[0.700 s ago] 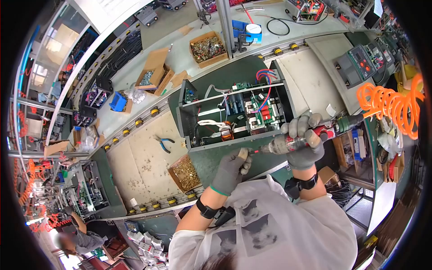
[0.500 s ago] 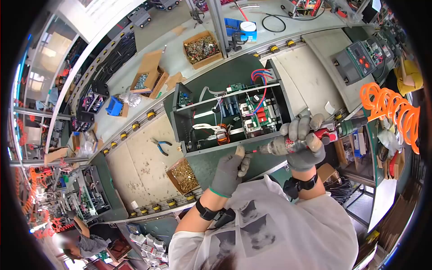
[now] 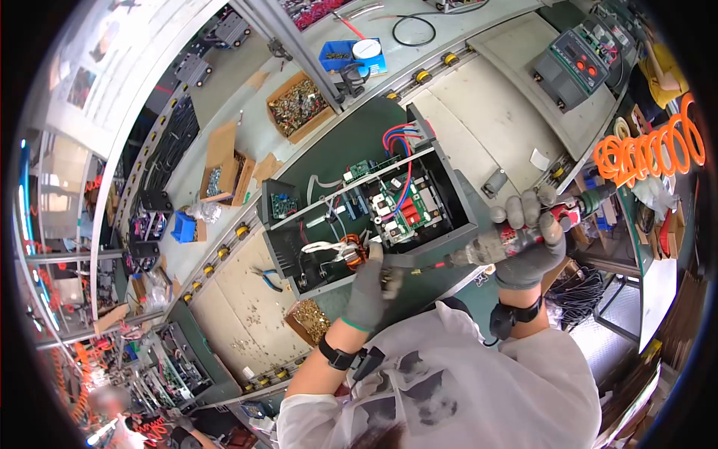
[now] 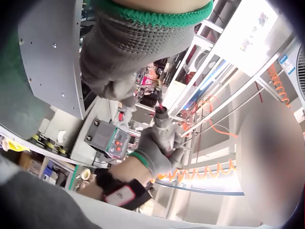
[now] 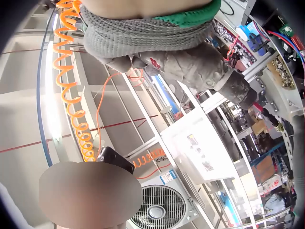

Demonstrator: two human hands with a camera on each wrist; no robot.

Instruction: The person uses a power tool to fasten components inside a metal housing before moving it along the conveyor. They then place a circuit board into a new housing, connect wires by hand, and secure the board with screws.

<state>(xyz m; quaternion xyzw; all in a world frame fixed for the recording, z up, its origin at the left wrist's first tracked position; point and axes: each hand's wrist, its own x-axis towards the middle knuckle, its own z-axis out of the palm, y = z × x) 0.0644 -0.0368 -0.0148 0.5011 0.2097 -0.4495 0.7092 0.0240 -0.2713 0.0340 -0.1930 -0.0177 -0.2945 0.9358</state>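
Note:
An open grey metal chassis (image 3: pixel 458 183) holds a green circuit board (image 3: pixel 419 206), coloured wires and a copper coil (image 3: pixel 350 254). My gloved right hand (image 3: pixel 527 268) grips a worn air screwdriver (image 3: pixel 482 250) beside the chassis's near right corner. Its bit (image 3: pixel 432 266) points left, with a small brass-coloured piece at the tip. My gloved left hand (image 3: pixel 366 293) is at the chassis's near edge, one finger extended to the rim and the others bent. I cannot tell whether it holds anything. In the left wrist view, the screwdriver (image 4: pixel 163 126) points up past the left glove (image 4: pixel 128 52).
A cardboard box of brass-coloured screws (image 3: pixel 309 323) and blue-handled pliers (image 3: pixel 269 280) lie left of the chassis. Beyond it stand a box of mixed hardware (image 3: pixel 299 108) and a metal post (image 3: pixel 299 52). An orange coiled hose (image 3: pixel 651 150) hangs at right, near another grey unit (image 3: pixel 572 71).
My left hand has moved from beside the bit to the chassis rim. The right hand and screwdriver now sit farther right, away from the left hand. The head view has turned.

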